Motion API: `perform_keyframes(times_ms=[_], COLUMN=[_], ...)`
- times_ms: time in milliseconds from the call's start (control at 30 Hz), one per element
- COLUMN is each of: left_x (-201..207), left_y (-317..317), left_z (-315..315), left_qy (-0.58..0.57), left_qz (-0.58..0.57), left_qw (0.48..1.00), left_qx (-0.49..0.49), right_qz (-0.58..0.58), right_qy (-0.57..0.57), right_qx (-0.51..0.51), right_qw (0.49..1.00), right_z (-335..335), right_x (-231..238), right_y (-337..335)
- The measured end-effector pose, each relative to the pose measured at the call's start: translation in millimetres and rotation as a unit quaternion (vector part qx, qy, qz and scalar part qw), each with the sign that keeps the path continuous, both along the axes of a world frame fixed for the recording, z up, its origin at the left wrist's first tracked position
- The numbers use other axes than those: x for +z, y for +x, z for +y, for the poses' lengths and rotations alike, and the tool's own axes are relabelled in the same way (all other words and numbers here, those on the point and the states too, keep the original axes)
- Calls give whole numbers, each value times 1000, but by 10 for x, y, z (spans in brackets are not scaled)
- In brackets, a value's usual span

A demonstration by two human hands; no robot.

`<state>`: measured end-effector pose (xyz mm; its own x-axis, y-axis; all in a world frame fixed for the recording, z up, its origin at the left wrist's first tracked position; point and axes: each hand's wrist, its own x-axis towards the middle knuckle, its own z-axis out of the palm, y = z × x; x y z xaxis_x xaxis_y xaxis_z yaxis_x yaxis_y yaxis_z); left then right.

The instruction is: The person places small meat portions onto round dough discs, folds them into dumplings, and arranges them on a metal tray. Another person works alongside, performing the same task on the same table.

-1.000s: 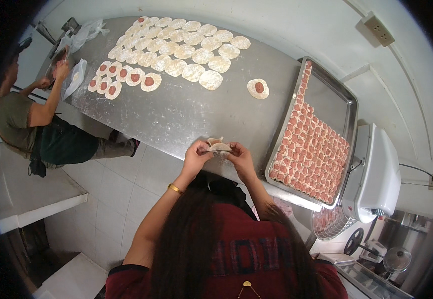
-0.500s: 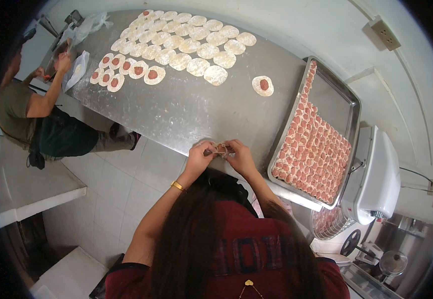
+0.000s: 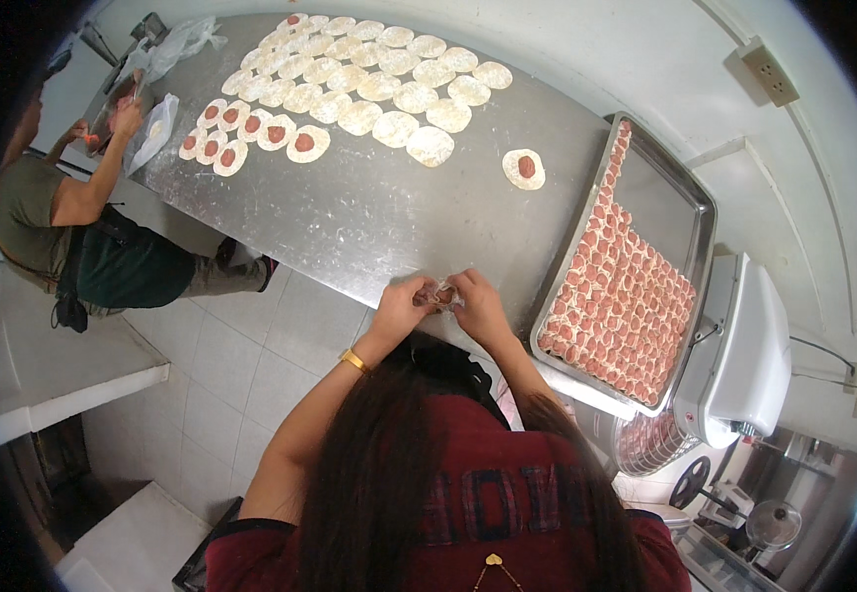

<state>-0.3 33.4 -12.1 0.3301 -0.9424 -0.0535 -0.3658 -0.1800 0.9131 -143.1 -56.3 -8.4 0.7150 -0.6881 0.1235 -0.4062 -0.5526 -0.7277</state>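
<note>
Wrapper [image 3: 439, 296] your left hand [image 3: 400, 308] and right hand [image 3: 479, 305] pinch left of the tray [image 3: 662, 209] (gathering, apparently; folds blurred) next needs even pressure.

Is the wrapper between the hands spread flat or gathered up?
Gathered up: the wrapper is bunched between left hand and right hand, reddish filling showing inside.

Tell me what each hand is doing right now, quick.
Left hand: closed, fingers pinching one side of the filled wrapper.
Right hand: closed, fingers pinching the other side of the same wrapper.
</note>
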Motion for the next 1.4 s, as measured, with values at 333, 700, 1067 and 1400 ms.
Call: perform_keyframes(times_ms=[333, 700, 1067, 1400], left_x=[10, 11, 82, -68], left_y=[-24, 53, 22, 110], left_z=[-37, 21, -10, 1], left_qy=[46, 8, 45, 5], left_qz=[-74, -118, -93, -115], left_qw=[996, 993, 995, 993], left_qx=[28, 5, 15, -14], right_qz=[-42, -33, -72, 28], right_qy=[36, 34, 51, 63], right_qx=[13, 41, 10, 29], right_qw=[998, 998, 996, 997], right_z=[-20, 0, -9, 0], right_x=[-29, 13, 47, -16], right_y=[58, 83, 118, 138])
